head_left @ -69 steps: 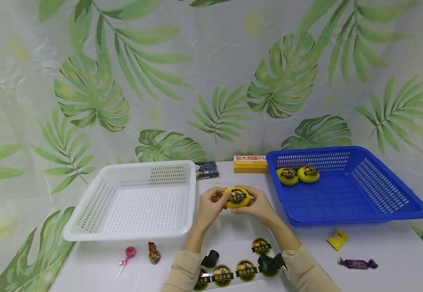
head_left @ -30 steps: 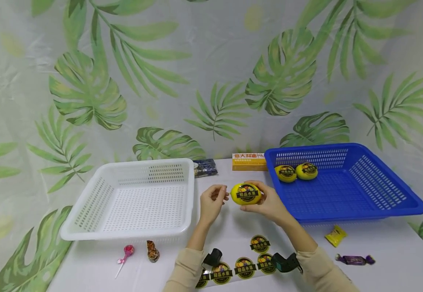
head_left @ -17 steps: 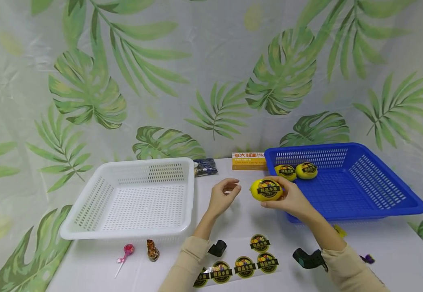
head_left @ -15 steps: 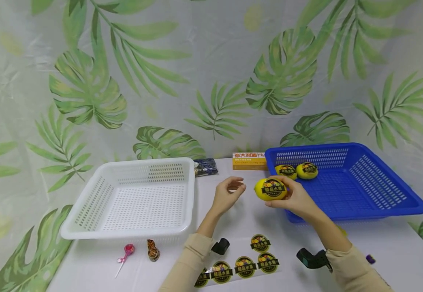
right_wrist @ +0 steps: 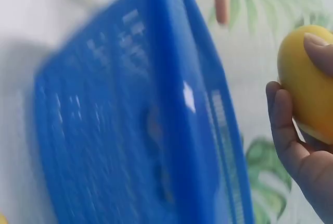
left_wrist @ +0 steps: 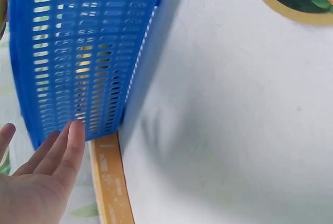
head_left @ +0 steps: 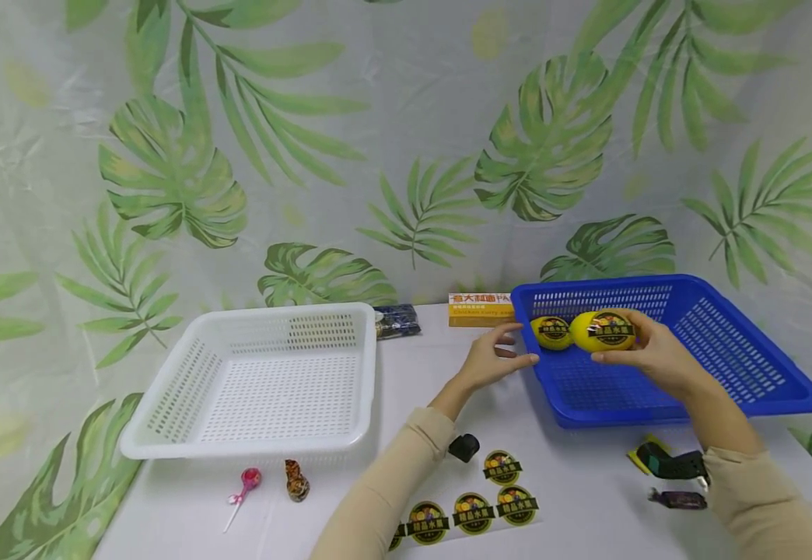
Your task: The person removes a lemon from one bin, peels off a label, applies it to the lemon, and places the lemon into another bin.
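Observation:
My right hand [head_left: 668, 358] grips a yellow lemon [head_left: 610, 333] with a round black fruit sticker, above the left part of the blue basket [head_left: 658, 416]. In the right wrist view, its thumb and fingers curl round the lemon [right_wrist: 304, 78]. Another stickered lemon [head_left: 551, 333] lies inside, by the left wall. The held lemon covers the spot where one more lay. My left hand [head_left: 488, 359] is at the basket's left rim with its fingers loosely extended and holding nothing. The left wrist view has its fingers [left_wrist: 70, 153] by the slotted wall; whether they touch it I cannot tell.
A white basket [head_left: 248, 451] stands at left. Behind are a dark packet [head_left: 397, 321] and an orange-and-white box [head_left: 479, 313]. In front lie a sticker strip [head_left: 474, 513], a lollipop [head_left: 248, 480], a brown-wrapped sweet [head_left: 296, 481], and a purple-wrapped candy [head_left: 677, 499].
Both hands held the lemon first; the left hand let go. The right hand then carried it rightward over the blue basket, and the left hand moved right to the basket's rim.

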`<state>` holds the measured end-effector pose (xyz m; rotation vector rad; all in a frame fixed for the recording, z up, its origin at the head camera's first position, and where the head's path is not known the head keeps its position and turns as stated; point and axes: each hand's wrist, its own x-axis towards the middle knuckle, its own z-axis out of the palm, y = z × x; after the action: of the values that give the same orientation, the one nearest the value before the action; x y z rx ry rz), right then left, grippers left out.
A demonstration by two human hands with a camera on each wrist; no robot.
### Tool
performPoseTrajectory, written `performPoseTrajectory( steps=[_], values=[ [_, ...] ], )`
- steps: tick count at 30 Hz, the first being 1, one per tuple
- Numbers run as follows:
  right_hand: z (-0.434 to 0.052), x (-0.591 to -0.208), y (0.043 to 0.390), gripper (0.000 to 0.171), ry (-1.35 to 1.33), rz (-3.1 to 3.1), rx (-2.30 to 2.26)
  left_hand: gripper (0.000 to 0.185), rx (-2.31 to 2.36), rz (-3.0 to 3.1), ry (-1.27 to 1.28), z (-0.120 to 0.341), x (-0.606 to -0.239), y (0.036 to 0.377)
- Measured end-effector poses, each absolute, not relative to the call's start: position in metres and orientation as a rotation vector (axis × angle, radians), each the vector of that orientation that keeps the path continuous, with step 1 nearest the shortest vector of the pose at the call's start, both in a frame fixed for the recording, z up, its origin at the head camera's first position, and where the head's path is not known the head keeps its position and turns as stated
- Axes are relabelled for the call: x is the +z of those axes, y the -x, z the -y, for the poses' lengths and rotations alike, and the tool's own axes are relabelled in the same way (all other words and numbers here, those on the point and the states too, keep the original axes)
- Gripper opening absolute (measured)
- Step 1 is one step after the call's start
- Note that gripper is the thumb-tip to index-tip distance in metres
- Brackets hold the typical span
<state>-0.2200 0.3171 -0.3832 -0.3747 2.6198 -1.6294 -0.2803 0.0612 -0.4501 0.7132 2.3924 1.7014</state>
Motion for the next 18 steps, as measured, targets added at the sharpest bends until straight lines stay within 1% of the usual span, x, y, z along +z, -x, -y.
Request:
performPoseTrajectory(
  steps=[9, 15, 18],
  values=[
    [-0.383, -0.385, 0.261, 0.077, 0.22, -2.625, -1.517, 0.063, 1.643, -2.378, -0.668, -0.079, -0.456, 0.286],
    [-0.412, -0.392, 0.287, 0.068, 0.193, -2.541, -1.545, 0.063, 1.752, -2.215, -0.609, -0.08, -0.456, 0.288],
    [-0.421, -0.397, 0.297, 0.073, 0.166, -2.49, -1.538, 0.062, 1.827, -2.114, -0.586, -0.081, -0.458, 0.288]
  ],
)
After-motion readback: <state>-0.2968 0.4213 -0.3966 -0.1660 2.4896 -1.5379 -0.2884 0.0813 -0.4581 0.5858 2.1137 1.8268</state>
